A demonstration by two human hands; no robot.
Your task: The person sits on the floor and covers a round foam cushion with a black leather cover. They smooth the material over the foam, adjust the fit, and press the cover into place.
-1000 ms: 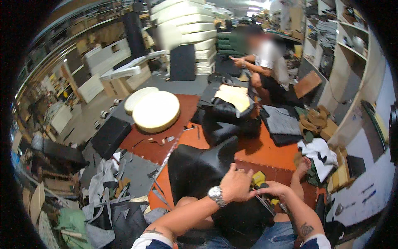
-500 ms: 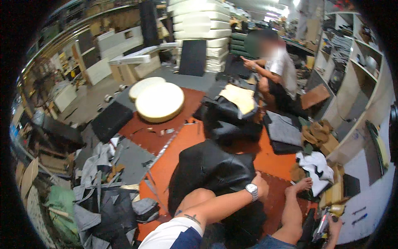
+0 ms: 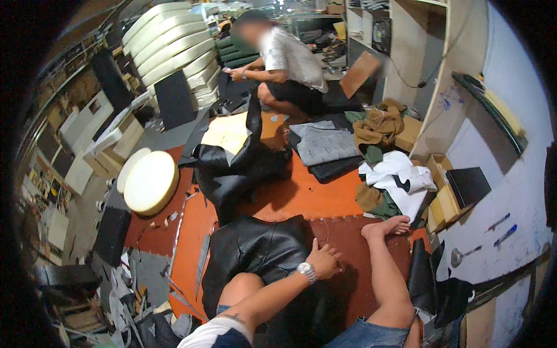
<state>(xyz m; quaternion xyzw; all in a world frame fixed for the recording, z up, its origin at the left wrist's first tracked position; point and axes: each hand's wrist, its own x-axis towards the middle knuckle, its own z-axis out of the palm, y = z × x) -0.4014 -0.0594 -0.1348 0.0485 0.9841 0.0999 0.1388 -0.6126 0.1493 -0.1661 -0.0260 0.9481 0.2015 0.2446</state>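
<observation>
My left hand (image 3: 326, 261), with a metal watch on the wrist, reaches across from the lower left. Its fingers are spread with nothing in them. It is beside the right side of a black leather-like cover (image 3: 261, 246), which lies bunched over the floor between my legs; whether the hand touches it I cannot tell. Farther off stands a second black leather-like piece (image 3: 235, 174) with a pale yellow foam sheet (image 3: 226, 133) on its top. My right hand is outside the picture.
A person (image 3: 290, 64) squats at the back, hands together. Round cream cushions (image 3: 152, 182) lie at left. Folded grey fabric (image 3: 325, 142), white and brown cloth (image 3: 400, 180) and a cardboard box (image 3: 444, 194) stand right. Scraps litter the lower left. Orange and brown mats (image 3: 325, 194) cover the floor.
The view has swung right, so things sit farther left. My left hand has opened from a closed pose on the black cover. My right hand, earlier near a silver-and-yellow tool, has left the view.
</observation>
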